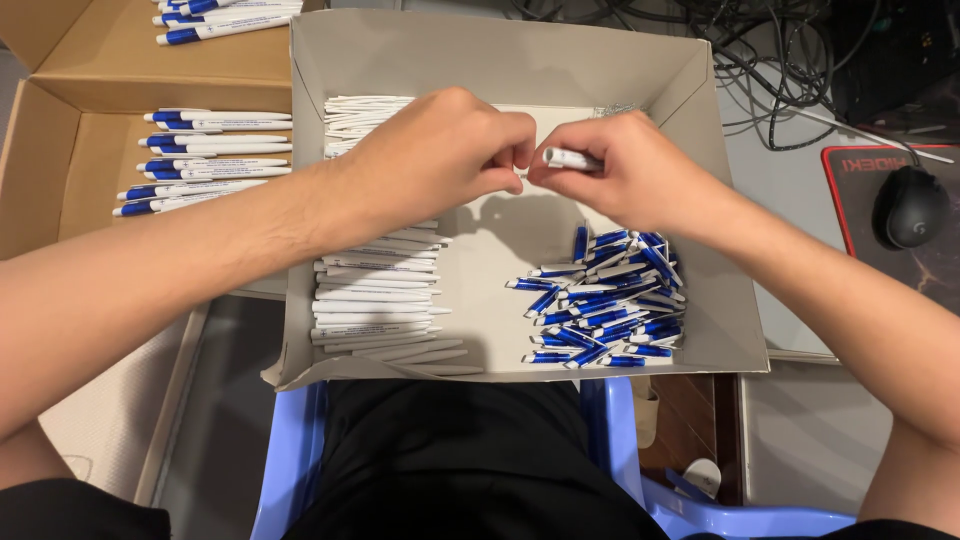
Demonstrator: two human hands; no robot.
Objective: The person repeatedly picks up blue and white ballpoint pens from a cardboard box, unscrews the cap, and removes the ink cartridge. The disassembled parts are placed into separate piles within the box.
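White pen barrel (572,158) sits mid-air over the grey cardboard tray (500,55), held horiz. in the right hand (630,170), grip closed around it, open end pointing left. Left hand (440,150) meets it tip to tip, thumb + forefinger pinched shut on something too small to make out, touching the barrel's end. Below, inside tray: stack of white barrels (375,310) on left, heap of blue-and-white pen parts (610,305) at right. Outside, left of tray, brown carton (70,130) w/ rows of finished blue-and-white pens (205,160). Far right on the surface: black mouse (910,205) on a red-edged pad (850,200), cables (770,60) behind. Blue plastic chair (290,460) under the tray.
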